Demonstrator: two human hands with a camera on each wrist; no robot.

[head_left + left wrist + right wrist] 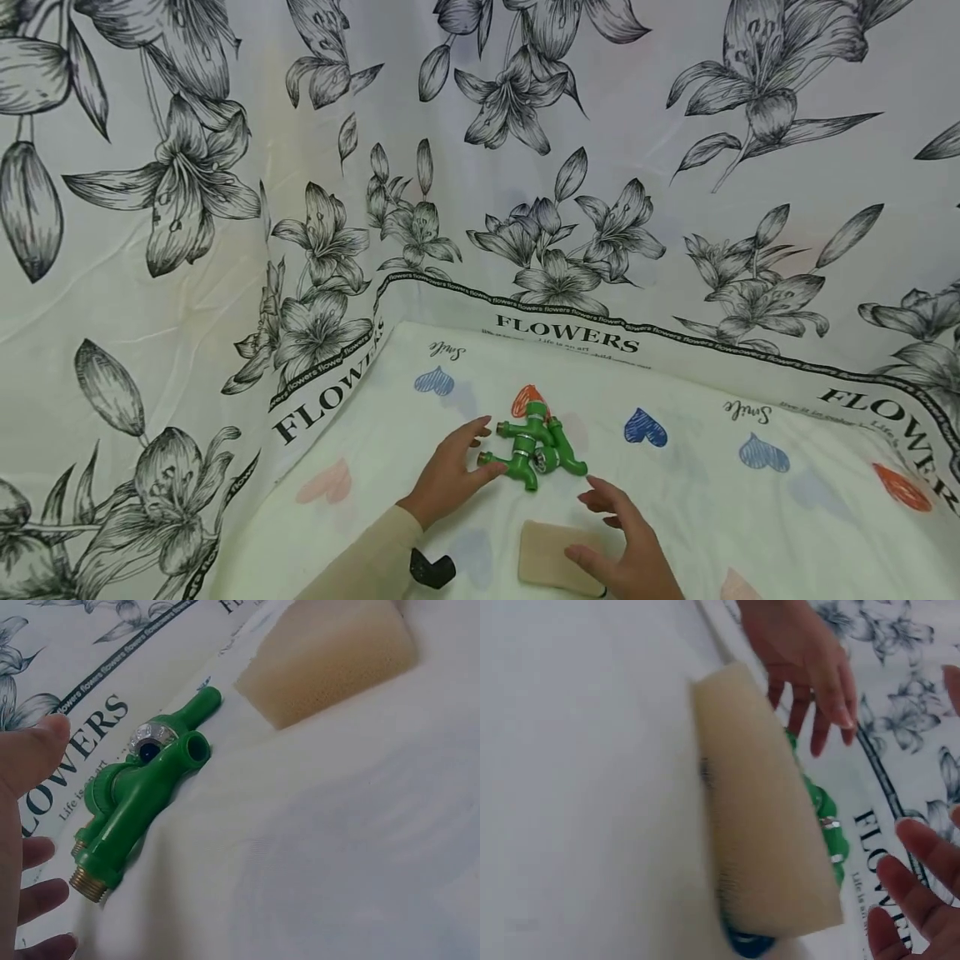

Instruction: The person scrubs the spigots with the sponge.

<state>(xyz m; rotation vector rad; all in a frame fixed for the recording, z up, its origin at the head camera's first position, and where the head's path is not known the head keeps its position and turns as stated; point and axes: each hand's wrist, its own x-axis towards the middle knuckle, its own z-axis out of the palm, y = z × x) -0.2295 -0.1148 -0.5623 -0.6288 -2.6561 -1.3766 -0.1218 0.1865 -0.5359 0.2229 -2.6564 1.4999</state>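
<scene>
Green plastic taps (522, 458) with brass threaded ends lie heaped together on the cloth. My left hand (450, 475) is beside their left side, fingers spread and thumb close to the nearest tap in the head view. In the left wrist view its fingers (43, 901) are apart from the green tap (139, 806), and nothing is held. My right hand (626, 546) hovers over the right side of a beige sponge block (546, 554), fingers loosely bent and holding nothing. In the right wrist view the sponge (769, 817) partly hides the taps, and something dark blue (750, 943) shows under its end.
A small black angled piece (432, 570) lies by the left sleeve. White cloth with printed hearts (645, 427) covers the surface. A flower-printed curtain (555, 208) hangs at the back and left.
</scene>
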